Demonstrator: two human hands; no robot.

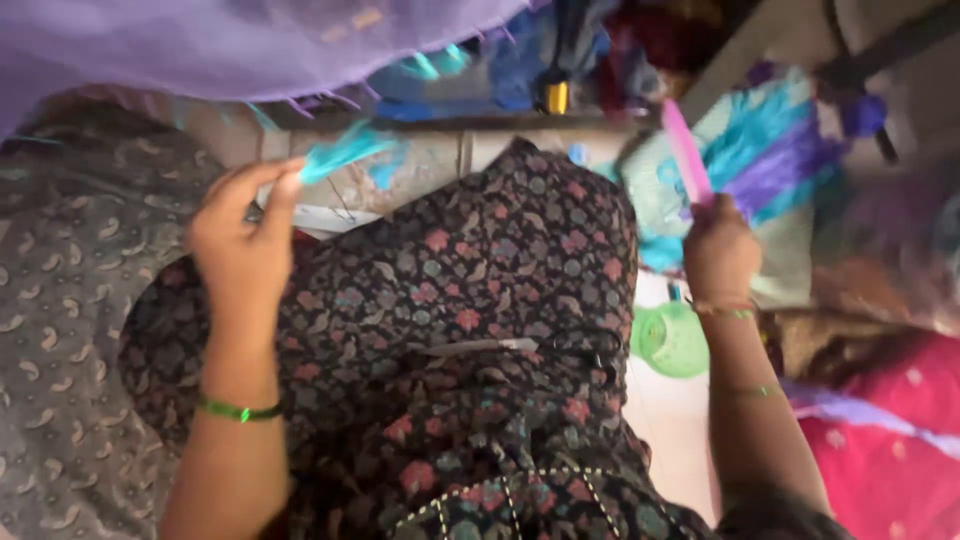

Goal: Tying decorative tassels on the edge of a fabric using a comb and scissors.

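— What did the left hand (pixel 240 235) have?

— It pinched a turquoise tuft of thread (pixel 345 150) between thumb and fingertips, at about ten o'clock from the raised knee in dark floral cloth (pixel 480 300).

— And the right hand (pixel 720 250)?

— It was closed around a pink strip (pixel 685 150) at two o'clock. A pair of scissors (pixel 520 347) lay on the lap, with a green lid (pixel 670 340) just beside it at three o'clock.

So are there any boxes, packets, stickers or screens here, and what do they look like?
No packets, labels, signs or screens show.
Left hand: pinches a turquoise thread tuft at upper left.
Right hand: grips a pink strip at right.
Scissors: on the floral-cloth lap, centre.
Green round lid: on the floor near the right wrist.
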